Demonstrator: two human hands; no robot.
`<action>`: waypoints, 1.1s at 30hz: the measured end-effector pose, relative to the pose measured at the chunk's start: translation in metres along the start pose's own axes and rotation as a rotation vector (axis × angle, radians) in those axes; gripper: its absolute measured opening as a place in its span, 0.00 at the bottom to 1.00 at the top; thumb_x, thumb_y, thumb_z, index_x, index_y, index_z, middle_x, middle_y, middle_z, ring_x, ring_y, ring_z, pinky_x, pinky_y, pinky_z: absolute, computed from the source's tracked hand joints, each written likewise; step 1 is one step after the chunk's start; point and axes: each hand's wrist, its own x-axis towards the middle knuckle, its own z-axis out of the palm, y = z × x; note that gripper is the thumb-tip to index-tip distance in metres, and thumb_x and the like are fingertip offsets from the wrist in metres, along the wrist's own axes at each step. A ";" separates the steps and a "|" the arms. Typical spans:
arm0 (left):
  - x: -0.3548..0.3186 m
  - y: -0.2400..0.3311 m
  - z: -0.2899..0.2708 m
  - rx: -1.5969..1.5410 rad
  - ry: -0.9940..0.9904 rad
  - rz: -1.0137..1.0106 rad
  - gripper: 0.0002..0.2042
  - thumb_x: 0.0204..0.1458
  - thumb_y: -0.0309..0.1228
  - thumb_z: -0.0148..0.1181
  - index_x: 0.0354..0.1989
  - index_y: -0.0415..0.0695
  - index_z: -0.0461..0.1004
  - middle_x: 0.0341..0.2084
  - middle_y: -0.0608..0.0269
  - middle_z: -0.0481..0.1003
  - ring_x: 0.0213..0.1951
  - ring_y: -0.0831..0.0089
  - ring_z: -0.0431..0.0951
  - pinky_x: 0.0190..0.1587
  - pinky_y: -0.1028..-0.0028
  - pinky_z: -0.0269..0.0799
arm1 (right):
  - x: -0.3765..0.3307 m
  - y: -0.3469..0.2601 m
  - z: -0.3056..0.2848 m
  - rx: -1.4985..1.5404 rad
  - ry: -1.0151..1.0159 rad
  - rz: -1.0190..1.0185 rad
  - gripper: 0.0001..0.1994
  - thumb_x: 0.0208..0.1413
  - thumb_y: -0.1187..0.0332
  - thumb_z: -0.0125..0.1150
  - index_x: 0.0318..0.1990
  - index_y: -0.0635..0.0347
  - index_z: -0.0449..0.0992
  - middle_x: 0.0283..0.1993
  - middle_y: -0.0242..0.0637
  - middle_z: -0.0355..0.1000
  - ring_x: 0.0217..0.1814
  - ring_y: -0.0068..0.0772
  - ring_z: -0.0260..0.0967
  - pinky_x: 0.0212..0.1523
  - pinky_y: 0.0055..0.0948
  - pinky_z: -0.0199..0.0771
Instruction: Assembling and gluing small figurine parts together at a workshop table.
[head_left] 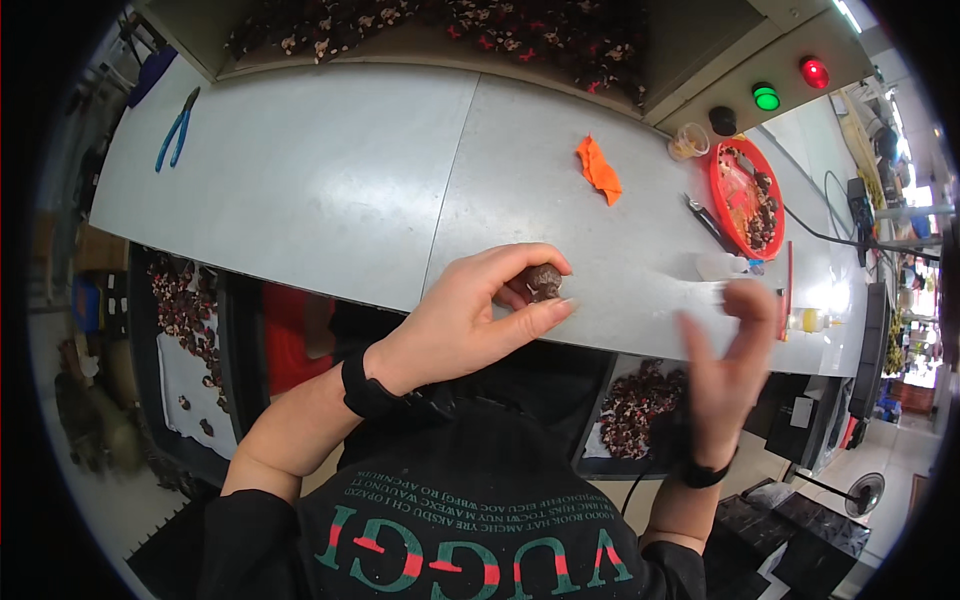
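Observation:
My left hand (465, 315) is closed round a small dark brown figure piece (545, 281), with thumb and fingertips at its sides, above the near edge of the grey table (340, 190). Part of the piece is hidden by the fingers. To the right, my right hand (735, 365) is blurred by motion. Its thumb and fingers stand apart, and nothing shows between them. Just beyond it lies a small whitish bottle (722, 266) with a blue part at its end.
Farther back are an orange cloth (600, 170), a black cutter-like tool (708, 222), a red tray (716, 190) of small parts and a clear cup (688, 142). Blue-handled pliers (175, 138) lie far left. A yellowish bottle (810, 320) stands right. Bins of small pieces (640, 400) sit below the edge.

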 end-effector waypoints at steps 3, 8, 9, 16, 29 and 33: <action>0.005 0.000 0.000 0.014 0.046 0.007 0.14 0.56 0.29 0.59 0.49 0.40 0.70 0.32 0.69 0.72 0.32 0.84 0.72 0.37 0.81 0.73 | 0.015 -0.040 0.038 0.072 -0.291 -0.169 0.22 0.42 0.76 0.70 0.47 0.62 0.69 0.46 0.43 0.67 0.47 0.44 0.66 0.47 0.36 0.68; 0.006 -0.011 0.004 0.033 0.096 0.135 0.12 0.56 0.30 0.60 0.46 0.38 0.72 0.31 0.68 0.73 0.31 0.84 0.73 0.34 0.82 0.72 | 0.030 -0.049 0.071 0.092 -0.381 -0.311 0.22 0.37 0.80 0.67 0.44 0.63 0.69 0.43 0.44 0.67 0.44 0.48 0.67 0.44 0.39 0.70; 0.006 -0.009 0.004 0.029 0.102 0.119 0.12 0.56 0.30 0.60 0.45 0.37 0.72 0.31 0.68 0.73 0.31 0.84 0.73 0.33 0.82 0.72 | 0.033 -0.049 0.073 0.077 -0.393 -0.331 0.22 0.36 0.81 0.66 0.43 0.63 0.69 0.42 0.43 0.67 0.43 0.48 0.67 0.43 0.39 0.70; 0.008 -0.007 0.003 -0.020 0.128 0.078 0.12 0.56 0.31 0.60 0.44 0.37 0.71 0.30 0.66 0.73 0.31 0.82 0.75 0.34 0.80 0.72 | 0.040 -0.054 0.074 -0.013 -0.413 -0.360 0.20 0.37 0.82 0.64 0.41 0.63 0.69 0.40 0.43 0.67 0.42 0.46 0.68 0.41 0.39 0.70; 0.011 -0.016 0.005 0.221 0.159 0.086 0.14 0.57 0.37 0.58 0.42 0.37 0.72 0.31 0.55 0.75 0.29 0.68 0.76 0.34 0.71 0.71 | 0.046 -0.050 0.078 -0.013 -0.471 -0.344 0.19 0.36 0.84 0.63 0.40 0.63 0.69 0.38 0.43 0.68 0.39 0.47 0.69 0.38 0.37 0.72; 0.011 -0.017 0.008 0.274 0.217 0.132 0.14 0.56 0.37 0.58 0.41 0.37 0.72 0.30 0.53 0.75 0.29 0.64 0.76 0.34 0.68 0.71 | 0.045 -0.048 0.079 -0.035 -0.469 -0.349 0.18 0.36 0.84 0.63 0.39 0.64 0.69 0.38 0.44 0.68 0.38 0.47 0.69 0.38 0.36 0.72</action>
